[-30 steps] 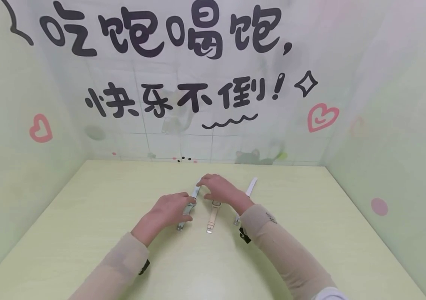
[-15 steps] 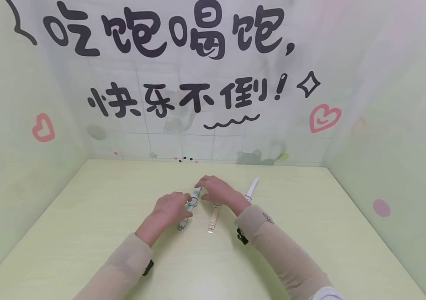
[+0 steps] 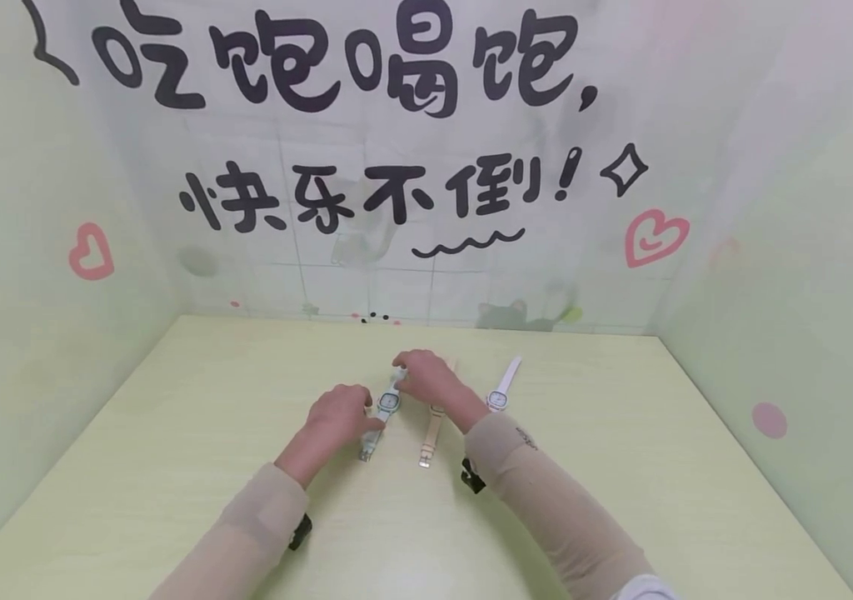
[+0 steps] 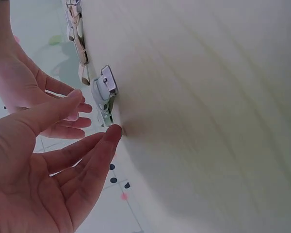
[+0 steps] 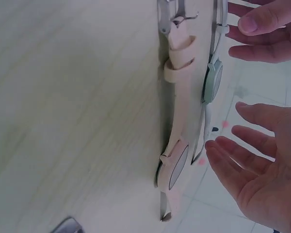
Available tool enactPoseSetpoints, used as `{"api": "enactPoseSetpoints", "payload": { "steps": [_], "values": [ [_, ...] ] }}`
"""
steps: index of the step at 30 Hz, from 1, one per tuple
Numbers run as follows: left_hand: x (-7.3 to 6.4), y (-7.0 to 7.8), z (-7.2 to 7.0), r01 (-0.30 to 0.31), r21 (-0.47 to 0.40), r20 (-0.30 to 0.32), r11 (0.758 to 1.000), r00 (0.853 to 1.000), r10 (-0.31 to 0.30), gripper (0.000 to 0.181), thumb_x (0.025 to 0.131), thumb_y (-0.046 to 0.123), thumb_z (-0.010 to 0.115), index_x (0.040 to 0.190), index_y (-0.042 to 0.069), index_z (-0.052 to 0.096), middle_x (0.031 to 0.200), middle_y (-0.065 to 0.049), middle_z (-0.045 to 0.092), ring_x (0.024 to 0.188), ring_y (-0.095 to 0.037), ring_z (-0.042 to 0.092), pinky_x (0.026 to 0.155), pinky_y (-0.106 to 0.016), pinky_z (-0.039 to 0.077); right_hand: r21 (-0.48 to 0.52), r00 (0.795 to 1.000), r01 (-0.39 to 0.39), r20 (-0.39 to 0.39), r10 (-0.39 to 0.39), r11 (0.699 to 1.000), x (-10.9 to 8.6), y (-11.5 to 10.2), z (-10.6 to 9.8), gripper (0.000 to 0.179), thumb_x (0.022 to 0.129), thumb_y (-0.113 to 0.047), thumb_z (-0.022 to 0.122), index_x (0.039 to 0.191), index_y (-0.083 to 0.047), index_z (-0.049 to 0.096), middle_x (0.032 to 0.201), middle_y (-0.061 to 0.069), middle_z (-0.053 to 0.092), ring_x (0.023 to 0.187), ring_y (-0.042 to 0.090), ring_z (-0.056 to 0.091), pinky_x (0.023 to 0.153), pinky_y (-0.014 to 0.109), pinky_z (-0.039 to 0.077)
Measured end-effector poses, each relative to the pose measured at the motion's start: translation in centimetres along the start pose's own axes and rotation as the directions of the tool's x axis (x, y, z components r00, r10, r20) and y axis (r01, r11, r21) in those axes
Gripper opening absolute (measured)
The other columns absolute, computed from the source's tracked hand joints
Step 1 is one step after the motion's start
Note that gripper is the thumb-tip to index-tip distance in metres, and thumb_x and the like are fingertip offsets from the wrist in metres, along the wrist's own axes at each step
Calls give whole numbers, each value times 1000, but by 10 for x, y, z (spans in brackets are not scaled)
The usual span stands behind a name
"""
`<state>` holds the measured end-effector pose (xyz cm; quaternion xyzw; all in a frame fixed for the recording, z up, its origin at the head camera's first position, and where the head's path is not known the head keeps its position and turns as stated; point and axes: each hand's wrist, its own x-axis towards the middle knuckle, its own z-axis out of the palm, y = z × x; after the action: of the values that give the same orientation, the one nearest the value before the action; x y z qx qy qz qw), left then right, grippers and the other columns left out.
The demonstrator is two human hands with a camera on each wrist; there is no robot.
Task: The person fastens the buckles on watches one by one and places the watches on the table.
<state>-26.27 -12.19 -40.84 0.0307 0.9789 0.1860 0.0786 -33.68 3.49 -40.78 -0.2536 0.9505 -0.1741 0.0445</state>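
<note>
A pale green wristwatch [image 3: 389, 402] lies stretched out on the table, dial up, its buckle toward me. My left hand [image 3: 335, 417] is at its left, thumb near the lower strap; the left wrist view shows relaxed fingers apart from each other around the buckle end. At the far end of the strap hovers my right hand [image 3: 430, 379], with loosely bent fingers and nothing held in the right wrist view. Under the right hand and wrist, a peach wristwatch [image 5: 173, 167] is partly hidden in the head view. Farther right lies a white wristwatch [image 3: 498, 400], its lower strap covered by the right sleeve.
The light wooden table [image 3: 172, 433] is enclosed by pale printed walls, the back one [image 3: 359, 283] bearing large black lettering. Black wrist-camera mounts hang under both sleeves, the right one [image 3: 474, 476] close to the white watch.
My left fingers have drawn back left from the green watch, uncovering its dial. The right forearm has shifted a little left, showing the white watch's dial and the peach strap's far end.
</note>
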Motion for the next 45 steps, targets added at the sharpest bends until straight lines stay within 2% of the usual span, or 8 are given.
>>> {"api": "enactPoseSetpoints", "payload": {
  "steps": [4,10,19,23,30,34,40,45],
  "values": [
    [3,0,-1,33,-26,24,999,999,-33,39,84,33,79,107,3,69,103,-11,72,75,-19,58,62,-29,48,70,998,-65,9,64,995,-1,-5,0,41,93,-18,69,130,-3,61,125,14,68,114,27,65,98,36,54],
    [7,1,0,48,-60,54,997,998,-44,27,83,30,80,92,6,69,84,-4,67,70,-18,56,58,-26,42,224,979,-201,26,200,954,4,-2,6,46,93,-22,69,133,1,58,123,17,68,112,29,66,96,38,55],
    [7,5,3,59,-58,93,997,994,-54,21,81,24,82,83,8,68,72,-2,64,65,-16,56,56,-24,40,451,918,-378,66,392,809,4,3,8,66,93,-26,69,145,4,42,115,18,70,99,26,69,97,38,53],
    [6,7,3,48,-34,93,998,995,-45,21,81,21,82,82,8,66,72,-2,63,65,-15,55,57,-24,40,585,901,-392,89,424,710,4,4,8,71,93,-22,70,149,4,35,129,21,62,102,27,69,89,31,58],
    [6,8,6,25,-29,98,999,995,-22,19,81,16,81,85,6,65,77,-4,63,67,-17,55,57,-24,41,809,868,-418,223,444,413,5,4,8,76,95,-14,66,154,7,22,133,26,60,118,31,66,91,29,59],
    [5,8,5,18,-45,99,999,995,-13,19,82,15,80,86,5,64,79,-4,63,68,-17,56,57,-24,42,847,864,-417,256,434,330,5,5,10,71,97,-11,63,153,9,23,136,27,58,123,33,63,96,31,57],
    [2,5,3,18,-87,101,996,995,-9,19,83,13,78,88,6,61,81,-4,62,70,-16,55,58,-24,43,874,875,-389,250,415,293,6,5,13,43,102,-8,53,142,7,46,132,28,60,122,35,63,97,34,57],
    [0,3,0,24,-114,102,993,995,-12,18,84,13,77,89,6,61,81,-5,62,70,-16,55,59,-23,44,881,881,-366,224,418,300,5,2,13,33,103,-9,51,133,5,56,129,26,63,118,34,65,94,32,58]
  ]
}}
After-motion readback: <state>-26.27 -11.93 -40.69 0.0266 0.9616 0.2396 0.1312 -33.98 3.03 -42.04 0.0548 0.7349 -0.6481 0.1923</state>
